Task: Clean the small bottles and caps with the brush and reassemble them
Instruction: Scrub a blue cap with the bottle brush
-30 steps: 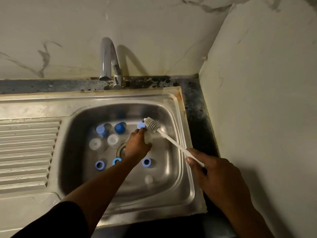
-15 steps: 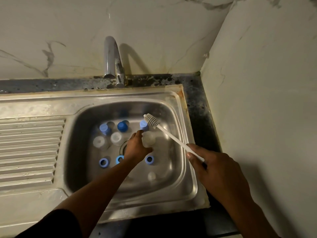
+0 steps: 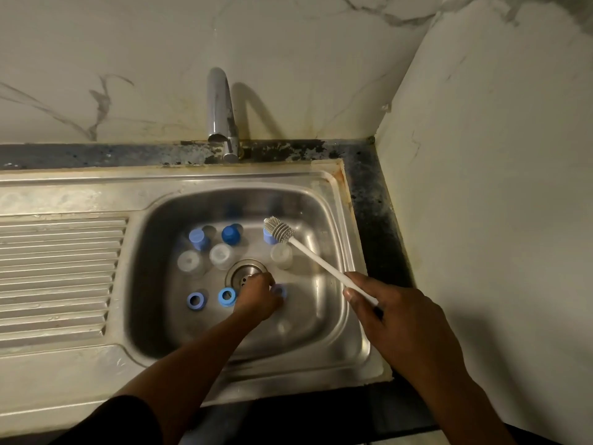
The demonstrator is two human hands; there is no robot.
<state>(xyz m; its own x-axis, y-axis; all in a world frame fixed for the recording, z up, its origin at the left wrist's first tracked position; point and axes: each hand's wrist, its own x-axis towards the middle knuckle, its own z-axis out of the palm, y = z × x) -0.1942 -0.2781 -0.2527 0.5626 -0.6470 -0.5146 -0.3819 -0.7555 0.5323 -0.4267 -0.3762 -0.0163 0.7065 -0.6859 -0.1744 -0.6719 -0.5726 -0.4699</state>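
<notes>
A: Steel sink, set into a dark stained bench at a marble wall corner; we note a ribbed drainboard to the left and a chrome tap behind the basin.

B: We record the left hand down on the basin floor by the drain. Its grip is curled at a pale blue ring cap; whether it pinches the cap, we cannot tell.

A: The right hand is above the basin's right edge, grip pressed around the white handle of the brush. The grey bristle head is over the back of the basin, in front of a blue cap.

B: Three clear small bottles stand upright beyond the drain, two more blue caps behind them. Two ring caps lie left of the left hand.
</notes>
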